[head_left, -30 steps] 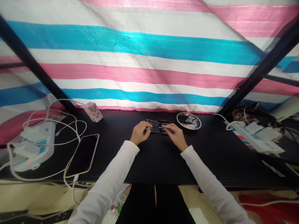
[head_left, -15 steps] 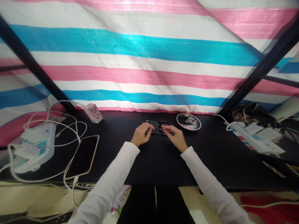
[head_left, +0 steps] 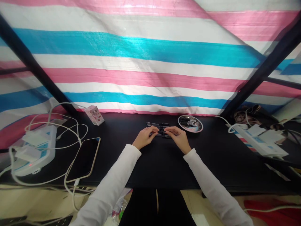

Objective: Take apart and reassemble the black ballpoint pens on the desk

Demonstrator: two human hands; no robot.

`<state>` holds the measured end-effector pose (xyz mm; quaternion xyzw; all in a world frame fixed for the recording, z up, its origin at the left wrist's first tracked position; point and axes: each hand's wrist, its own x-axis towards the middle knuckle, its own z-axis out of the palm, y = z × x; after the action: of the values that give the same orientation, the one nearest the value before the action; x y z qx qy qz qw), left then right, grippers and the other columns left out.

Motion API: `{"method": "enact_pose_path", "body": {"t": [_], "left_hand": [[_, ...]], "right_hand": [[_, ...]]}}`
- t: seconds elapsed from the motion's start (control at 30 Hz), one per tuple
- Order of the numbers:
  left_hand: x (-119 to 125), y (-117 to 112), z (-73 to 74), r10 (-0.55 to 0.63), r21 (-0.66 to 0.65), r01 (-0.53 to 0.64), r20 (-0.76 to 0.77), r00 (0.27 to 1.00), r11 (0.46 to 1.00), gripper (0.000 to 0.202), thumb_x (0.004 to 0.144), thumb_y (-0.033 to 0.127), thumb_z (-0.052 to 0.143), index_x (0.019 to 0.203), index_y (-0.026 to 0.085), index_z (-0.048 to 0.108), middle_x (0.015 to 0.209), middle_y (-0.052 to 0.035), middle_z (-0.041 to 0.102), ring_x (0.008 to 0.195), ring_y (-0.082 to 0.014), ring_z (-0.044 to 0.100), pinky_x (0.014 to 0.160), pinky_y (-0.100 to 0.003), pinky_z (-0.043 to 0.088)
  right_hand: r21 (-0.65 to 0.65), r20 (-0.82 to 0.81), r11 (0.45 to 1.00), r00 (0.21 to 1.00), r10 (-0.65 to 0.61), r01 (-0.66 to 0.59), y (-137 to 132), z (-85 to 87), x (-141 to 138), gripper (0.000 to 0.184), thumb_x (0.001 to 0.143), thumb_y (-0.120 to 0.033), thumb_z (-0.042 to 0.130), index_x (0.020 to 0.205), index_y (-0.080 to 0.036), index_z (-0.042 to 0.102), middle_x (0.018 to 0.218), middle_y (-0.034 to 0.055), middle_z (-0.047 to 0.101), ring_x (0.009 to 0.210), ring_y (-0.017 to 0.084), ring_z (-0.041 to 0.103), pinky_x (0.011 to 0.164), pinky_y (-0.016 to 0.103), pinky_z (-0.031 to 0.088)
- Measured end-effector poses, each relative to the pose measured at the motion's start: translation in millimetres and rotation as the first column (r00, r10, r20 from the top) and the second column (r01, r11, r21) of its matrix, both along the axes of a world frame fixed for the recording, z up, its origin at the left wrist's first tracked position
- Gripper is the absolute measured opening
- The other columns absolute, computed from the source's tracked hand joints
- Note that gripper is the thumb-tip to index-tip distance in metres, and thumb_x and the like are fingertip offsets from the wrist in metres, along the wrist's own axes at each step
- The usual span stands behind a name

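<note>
**Observer:** Both hands have drawn closer over the black pens (head_left: 158, 127) since the last frame; fingertips now almost meet.

**Checker:** Grip?

**Observer:** Narrow. Fingers of the left hand (head_left: 144, 138) and right hand (head_left: 178, 138) curl down onto the pens from either side. Whether they are actually clamping, cannot tell.

**Checker:** Pens' position?

**Observer:** Lying flat, side by side, in a tight row under and between the fingers, on the black table (head_left: 218, 163).

**Checker:** Room around?

**Observer:** Near table edge well below the hands. Shallow round dish (head_left: 196, 126), holding dark pens, sits just beyond the right hand. Pink box (head_left: 94, 115) well off left, near the far edge; phone (head_left: 83, 158) and power strip (head_left: 34, 150) beyond it on the left.
</note>
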<state>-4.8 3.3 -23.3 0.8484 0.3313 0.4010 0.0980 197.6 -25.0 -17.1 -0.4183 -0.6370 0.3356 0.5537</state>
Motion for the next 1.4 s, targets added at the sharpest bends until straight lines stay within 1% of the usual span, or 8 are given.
{"method": "enact_pose_path", "body": {"t": [0.2,0.33,0.5,0.63,0.8,1.13,1.3,1.4], "left_hand": [[-4.5,5.2,-2.8,0.018,-0.125,-0.032,-0.118,0.993,0.992,0.036,0.080,0.032,0.062,0.112,0.022,0.049,0.092,-0.0003,0.065,0.089,-0.0176,0.060,0.082,-0.033,0.045],[-8.3,10.5,-7.1,-0.011,-0.127,-0.014,-0.193,0.981,0.992,0.024,0.079,0.025,0.061,0.102,0.022,0.055,0.084,0.0006,0.062,0.082,-0.0170,0.058,0.078,-0.033,0.044],[-9.6,13.8,-8.1,-0.077,-0.120,0.051,-0.227,0.971,0.992,0.013,0.080,0.030,0.062,0.090,0.022,0.062,0.080,-0.0002,0.060,0.082,-0.0168,0.056,0.078,-0.032,0.043],[-10.7,15.0,-8.9,-0.086,-0.128,0.060,-0.212,0.973,0.990,0.016,0.081,0.030,0.059,0.095,0.022,0.064,0.079,-0.0013,0.058,0.079,-0.0158,0.056,0.075,-0.030,0.046],[-12.1,12.4,-8.4,-0.054,-0.160,0.038,-0.097,0.994,0.986,0.022,0.086,0.032,0.052,0.103,0.023,0.063,0.088,-0.0019,0.053,0.075,-0.0121,0.058,0.070,-0.025,0.048],[-9.8,7.4,-3.0,-0.034,-0.033,0.032,-0.042,0.999,0.999,0.024,0.090,0.032,0.047,0.106,0.023,0.062,0.092,-0.0031,0.054,0.084,-0.0128,0.058,0.080,-0.027,0.048],[-7.0,2.5,-1.6,-0.079,-0.072,0.073,-0.084,0.993,0.995,0.022,0.092,0.027,0.043,0.107,0.022,0.058,0.097,-0.0030,0.061,0.091,-0.0143,0.060,0.083,-0.028,0.048],[-6.2,0.5,-0.4,-0.064,-0.078,0.058,-0.080,0.995,0.995,0.020,0.092,0.025,0.042,0.104,0.021,0.056,0.099,-0.0037,0.062,0.093,-0.0156,0.060,0.083,-0.029,0.048]], "right_hand": [[-0.014,-0.068,0.997,0.994,-0.081,0.080,7.4,1.6,9.5,0.028,0.075,-0.042,0.065,0.089,-0.018,0.063,0.086,0.0065,0.068,0.080,0.019,0.065,0.077,0.038,0.056],[0.020,-0.066,0.987,0.985,-0.158,0.160,10.4,4.4,17.6,0.031,0.076,-0.042,0.063,0.096,-0.018,0.060,0.087,0.0070,0.067,0.077,0.018,0.064,0.076,0.037,0.055],[0.043,-0.033,0.981,0.981,-0.190,0.191,10.4,4.6,21.3,0.026,0.080,-0.038,0.059,0.096,-0.019,0.060,0.085,0.0056,0.064,0.074,0.016,0.062,0.073,0.034,0.054],[0.072,0.021,0.974,0.976,-0.216,0.214,11.8,1.5,22.9,0.024,0.082,-0.037,0.056,0.097,-0.019,0.060,0.082,0.0041,0.062,0.072,0.015,0.061,0.071,0.034,0.054],[0.086,0.028,0.963,0.966,-0.258,0.255,13.5,-1.0,24.5,0.022,0.082,-0.038,0.055,0.094,-0.019,0.059,0.081,0.0040,0.061,0.070,0.016,0.060,0.068,0.034,0.054],[0.034,-0.054,0.983,0.983,-0.177,0.179,8.6,0.7,11.4,0.024,0.078,-0.040,0.061,0.091,-0.020,0.060,0.079,0.0033,0.063,0.071,0.015,0.061,0.071,0.033,0.054],[-0.035,-0.003,0.998,0.999,-0.052,0.052,3.8,-4.1,-1.2,0.024,0.077,-0.042,0.062,0.085,-0.019,0.063,0.088,0.0054,0.066,0.075,0.016,0.062,0.067,0.031,0.054],[-0.049,0.014,0.999,1.000,-0.019,0.020,0.8,-3.2,-4.5,0.027,0.078,-0.042,0.061,0.092,-0.020,0.062,0.092,0.0061,0.066,0.082,0.018,0.063,0.069,0.032,0.054]]}}
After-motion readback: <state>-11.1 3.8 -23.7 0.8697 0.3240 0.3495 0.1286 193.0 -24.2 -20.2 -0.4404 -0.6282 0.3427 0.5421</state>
